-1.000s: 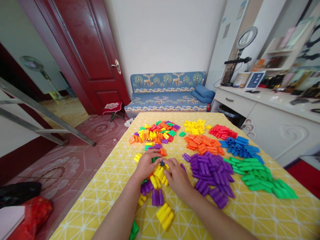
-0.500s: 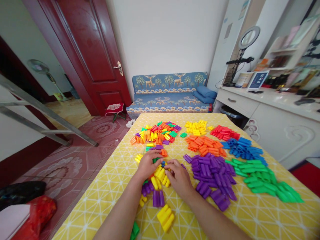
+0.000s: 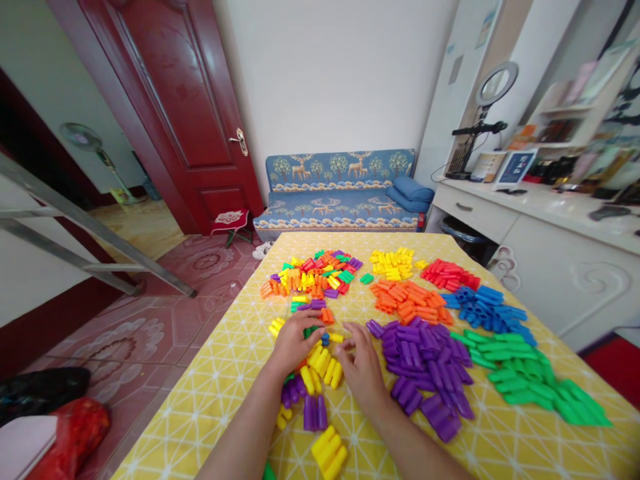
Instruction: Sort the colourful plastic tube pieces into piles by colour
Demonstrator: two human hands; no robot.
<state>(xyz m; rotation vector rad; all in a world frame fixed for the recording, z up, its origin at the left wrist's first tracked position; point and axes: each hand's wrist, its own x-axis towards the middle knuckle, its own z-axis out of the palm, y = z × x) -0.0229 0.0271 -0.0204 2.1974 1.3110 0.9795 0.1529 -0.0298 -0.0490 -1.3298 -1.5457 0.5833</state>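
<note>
My left hand (image 3: 294, 341) is over the mixed plastic pieces in the middle of the table. Its fingers are stretched and slightly curved, with the thumb apart from them; a green piece shows partly beneath. A small blue piece (image 3: 325, 339) lies by its thumb. My right hand (image 3: 362, 365) hovers to the right, fingers apart and nothing in them. Near its fingertips is a yellow piece (image 3: 336, 337). Between my wrists lie yellow pieces (image 3: 323, 363), with purple pieces (image 3: 315, 413) closer to me. Ribbed and tube-like, the pieces seem to be joined rods.
Sorted piles lie on the right: purple (image 3: 425, 353), orange (image 3: 410, 300), yellow (image 3: 393, 263), red (image 3: 450, 275), blue (image 3: 487, 310) and green (image 3: 525, 367). A mixed pile (image 3: 315, 273) is at the back left. Beyond the yellow tablecloth (image 3: 210, 373) stands a blue sofa (image 3: 340, 200).
My right hand has drawn back slightly from the left one, its fingers spreading. A yellow piece now shows between the hands. My left hand has stayed nearly in place.
</note>
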